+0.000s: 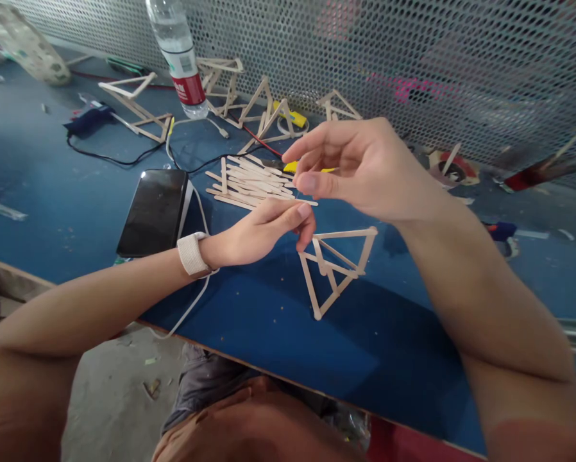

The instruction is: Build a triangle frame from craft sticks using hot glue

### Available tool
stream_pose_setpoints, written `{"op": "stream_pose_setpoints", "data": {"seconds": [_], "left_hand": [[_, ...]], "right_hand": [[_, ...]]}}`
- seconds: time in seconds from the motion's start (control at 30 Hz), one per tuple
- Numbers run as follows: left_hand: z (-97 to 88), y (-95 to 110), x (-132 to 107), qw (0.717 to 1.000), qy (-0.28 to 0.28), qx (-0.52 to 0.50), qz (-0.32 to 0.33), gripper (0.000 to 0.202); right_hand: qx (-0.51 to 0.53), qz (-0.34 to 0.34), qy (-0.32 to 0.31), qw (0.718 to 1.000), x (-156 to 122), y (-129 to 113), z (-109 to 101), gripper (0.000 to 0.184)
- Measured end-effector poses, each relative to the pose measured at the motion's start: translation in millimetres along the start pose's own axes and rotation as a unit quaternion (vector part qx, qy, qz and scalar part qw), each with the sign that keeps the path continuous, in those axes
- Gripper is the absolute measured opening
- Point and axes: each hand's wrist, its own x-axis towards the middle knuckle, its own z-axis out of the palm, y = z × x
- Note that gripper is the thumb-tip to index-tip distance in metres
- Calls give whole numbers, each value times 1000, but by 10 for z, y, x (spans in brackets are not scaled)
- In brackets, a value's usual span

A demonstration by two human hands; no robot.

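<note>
My left hand (273, 231) is closed, thumb against curled fingers; what it holds, if anything, is hidden. Its lowest fingertip overlaps the near-left corner of a frame of wooden craft sticks (336, 292), and I cannot tell whether they touch. Built of triangles, that frame stands on the blue table (249, 321). Just above the left hand is my right hand (346, 167), its thumb close to a bent finger and the index finger raised. A faint thin strand seems to hang below its fingertips, too fine to name. Behind both hands lies a pile of loose craft sticks (252, 183).
A black phone (152, 212) with a white cable lies left of the pile. Behind stand a water bottle (179, 61) and several stick frames (263, 106), before a perforated metal screen (389, 58). A blue glue gun (90, 120) is at left, a tape roll (454, 168) at right.
</note>
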Motion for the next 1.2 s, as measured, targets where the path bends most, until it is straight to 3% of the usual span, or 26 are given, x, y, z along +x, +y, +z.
{"op": "stream_pose_setpoints", "data": {"seconds": [0.1, 0.23, 0.37, 0.5, 0.63, 0.7, 0.77, 0.87, 0.97, 1.2], "left_hand": [[1, 8, -9, 1000, -17, -2, -7, 75], [-2, 33, -22, 1000, -29, 0, -12, 72], [-7, 45, -27, 999, -31, -2, -14, 71], [2, 20, -40, 999, -37, -15, -21, 72], [27, -17, -48, 998, -44, -39, -32, 70], [39, -25, -42, 997, -41, -54, -36, 70], [50, -23, -32, 996, -35, -68, -44, 71], [68, -6, -22, 993, -32, -93, -64, 73], [96, 12, -29, 988, -28, -123, -84, 74], [95, -27, -24, 985, 46, -140, -87, 74]], "right_hand": [[-7, 7, -9, 1000, 11, 12, 30, 52], [-26, -10, 26, 999, 29, 69, 25, 46], [-37, -10, 55, 998, 30, 99, 0, 46], [-13, -7, 37, 999, 68, 153, -30, 50], [16, 7, 40, 999, 181, 463, -154, 51], [-37, 10, 74, 997, 235, 704, -248, 47], [-199, -1, 98, 975, 269, 943, -329, 38], [-411, -2, 24, 911, 288, 1212, -376, 51], [-455, 8, -21, 890, 297, 1339, -339, 58], [-519, -8, 20, 855, 277, 1282, -307, 61]]}}
